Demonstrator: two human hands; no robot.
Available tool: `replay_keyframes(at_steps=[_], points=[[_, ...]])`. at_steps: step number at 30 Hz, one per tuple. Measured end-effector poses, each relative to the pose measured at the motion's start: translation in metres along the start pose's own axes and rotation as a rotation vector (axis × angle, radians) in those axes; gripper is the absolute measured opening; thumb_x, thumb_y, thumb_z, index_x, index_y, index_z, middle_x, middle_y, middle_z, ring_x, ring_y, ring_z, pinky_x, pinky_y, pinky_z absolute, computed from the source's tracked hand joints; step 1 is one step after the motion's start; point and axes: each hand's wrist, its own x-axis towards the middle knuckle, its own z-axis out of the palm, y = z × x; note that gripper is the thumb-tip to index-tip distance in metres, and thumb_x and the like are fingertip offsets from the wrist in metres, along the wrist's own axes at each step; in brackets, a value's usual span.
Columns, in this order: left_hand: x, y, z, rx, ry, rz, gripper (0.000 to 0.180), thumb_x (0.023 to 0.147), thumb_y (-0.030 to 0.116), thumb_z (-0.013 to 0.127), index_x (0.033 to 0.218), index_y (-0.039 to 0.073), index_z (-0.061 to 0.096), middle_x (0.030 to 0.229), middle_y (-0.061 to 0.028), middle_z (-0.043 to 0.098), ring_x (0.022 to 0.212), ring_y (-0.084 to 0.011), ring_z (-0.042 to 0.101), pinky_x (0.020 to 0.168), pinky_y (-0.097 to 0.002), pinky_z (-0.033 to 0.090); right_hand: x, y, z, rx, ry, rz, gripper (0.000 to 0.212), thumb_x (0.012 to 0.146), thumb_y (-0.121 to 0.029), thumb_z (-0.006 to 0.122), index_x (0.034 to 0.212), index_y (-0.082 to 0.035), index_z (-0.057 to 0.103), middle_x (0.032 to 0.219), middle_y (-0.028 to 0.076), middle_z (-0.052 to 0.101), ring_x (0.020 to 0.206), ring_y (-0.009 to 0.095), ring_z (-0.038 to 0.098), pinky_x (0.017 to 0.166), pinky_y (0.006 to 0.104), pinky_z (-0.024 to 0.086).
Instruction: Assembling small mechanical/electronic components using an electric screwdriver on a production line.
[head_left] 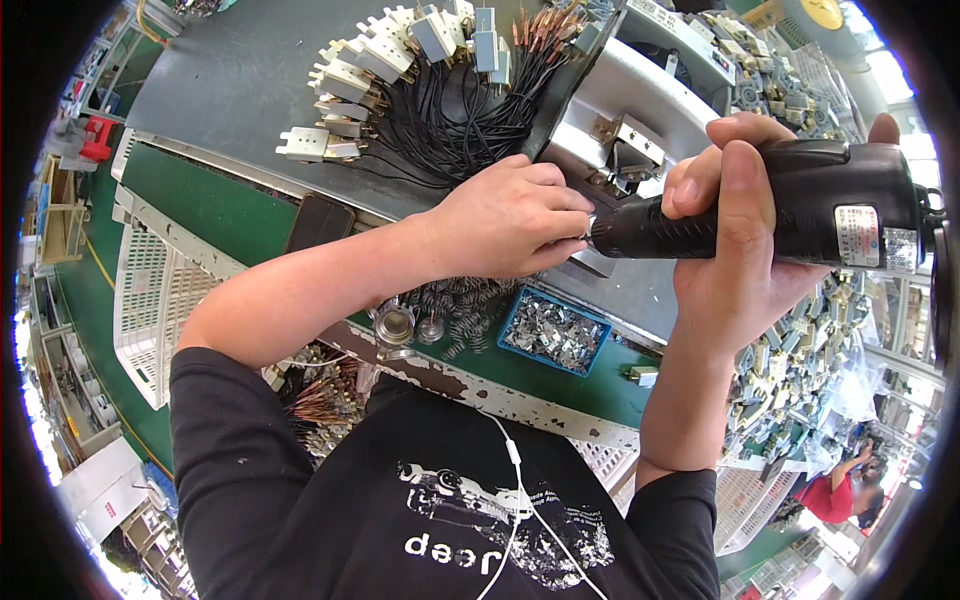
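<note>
In my right hand [735, 215] is a black electric screwdriver [665, 228], lying almost level with its tip pointing left. My left hand [515, 220] is closed at that tip, the fingers pinched together; a small pale bit shows there, but what they hold is mostly hidden. Just beyond the screwdriver stands a metal fixture [640, 140] with a bracket and a block on it. Behind my left hand a bundle of black wires [450, 115] fans out across the grey worktable, ending in white and grey plug housings [385, 52] and bare copper ends [545, 32].
A blue tray [557, 332] of small metal parts sits nearer my body, beside a heap of springs [465, 308] and a metal cup [393, 322]. Many housings [790, 370] are piled at the right. White plastic crates [160, 300] stand left. Another person [835, 495] is far right.
</note>
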Motion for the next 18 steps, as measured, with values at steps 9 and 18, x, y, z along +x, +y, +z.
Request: replay_keyframes(at_steps=[9,18], points=[[-0.001,0.000,-0.001,-0.005,-0.018,0.005,0.016,0.087,0.029,0.071,0.091,0.013,0.069,0.103,0.0027,0.071,0.093,-0.0188,0.062,0.080,-0.0357,0.048,-0.002,-0.001,0.002,0.016,-0.018,0.011,0.085,0.096,0.005,0.056,0.159,-0.012,0.003,0.099,0.023,0.064,0.058,0.015,0.060,0.059,0.0329,0.054],[-0.002,-0.006,0.002,-0.074,0.001,-0.009,0.016,0.084,0.025,0.075,0.093,0.013,0.069,0.104,0.0029,0.072,0.097,-0.0198,0.064,0.084,-0.0369,0.049,0.003,0.009,-0.002,0.025,0.006,-0.060,0.085,0.095,0.007,0.058,0.159,-0.010,0.005,0.100,0.024,0.065,0.060,0.016,0.062,0.059,0.0327,0.054]])
